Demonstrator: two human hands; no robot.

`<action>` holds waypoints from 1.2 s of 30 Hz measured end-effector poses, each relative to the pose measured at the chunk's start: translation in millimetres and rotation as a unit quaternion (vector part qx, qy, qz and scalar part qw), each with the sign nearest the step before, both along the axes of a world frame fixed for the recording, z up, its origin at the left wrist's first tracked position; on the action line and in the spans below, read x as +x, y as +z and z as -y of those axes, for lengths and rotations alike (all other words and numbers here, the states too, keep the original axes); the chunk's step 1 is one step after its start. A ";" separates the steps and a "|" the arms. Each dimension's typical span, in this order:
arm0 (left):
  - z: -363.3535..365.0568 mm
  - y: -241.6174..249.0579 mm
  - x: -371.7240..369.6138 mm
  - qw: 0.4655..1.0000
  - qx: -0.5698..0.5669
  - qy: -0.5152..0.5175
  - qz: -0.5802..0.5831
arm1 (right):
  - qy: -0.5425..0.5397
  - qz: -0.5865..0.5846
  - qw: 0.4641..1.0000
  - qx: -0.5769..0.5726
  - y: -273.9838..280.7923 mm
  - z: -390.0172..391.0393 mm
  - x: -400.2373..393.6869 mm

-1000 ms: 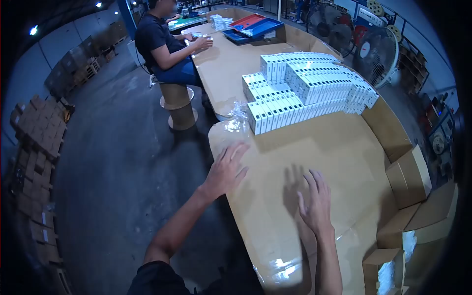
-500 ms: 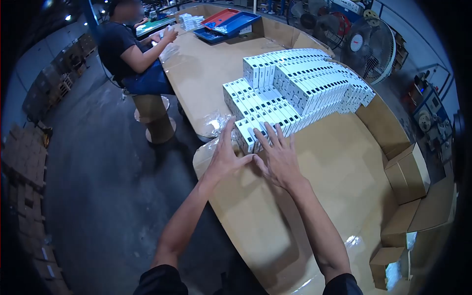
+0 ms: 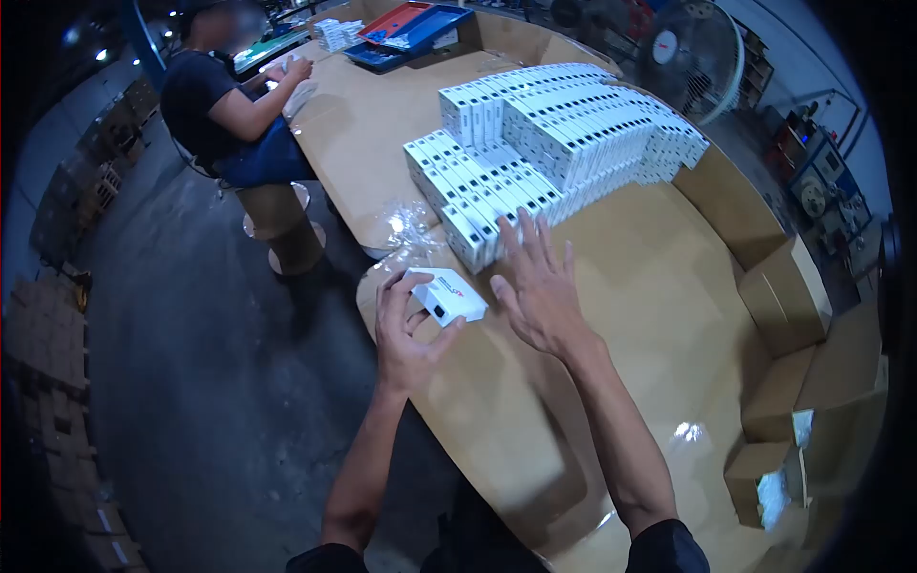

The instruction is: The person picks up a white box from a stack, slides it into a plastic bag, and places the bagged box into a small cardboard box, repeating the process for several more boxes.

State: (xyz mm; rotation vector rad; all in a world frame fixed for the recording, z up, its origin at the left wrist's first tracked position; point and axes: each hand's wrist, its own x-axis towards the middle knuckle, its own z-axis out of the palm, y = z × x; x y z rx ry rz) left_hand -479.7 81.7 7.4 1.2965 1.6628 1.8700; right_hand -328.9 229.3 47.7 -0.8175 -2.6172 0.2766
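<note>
Left hand [image 3: 405, 351] grasps a small, flat white cardboard box [image 3: 453, 296], tilted, left of the empty, splayed right hand [image 3: 543, 298] and just nearer than stacked rows of matching white boxes [image 3: 535, 143]. Lower right, an open brown carton [image 3: 747, 470] holds pale, crumpled wrapping [image 3: 774, 498].

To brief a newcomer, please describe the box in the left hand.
Find the brown table with stacked white boxes. Near the stack's closest corner, the left hand holds a single box. Unlike the stacked ones, it is held apart, red print showing.
</note>
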 end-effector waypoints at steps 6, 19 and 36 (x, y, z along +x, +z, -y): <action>6.9 1.3 108.7 0.990 0.072 -0.083 0.085 | -0.020 -0.247 0.857 -0.452 18.0 61.1 141.2; -8.6 71.1 391.7 0.915 0.044 -0.357 -0.183 | -0.209 -0.508 0.748 -0.373 42.4 160.4 442.7; -332.7 68.9 707.5 0.659 -0.162 -0.328 -0.657 | -0.395 -0.370 0.841 0.009 104.0 101.5 684.9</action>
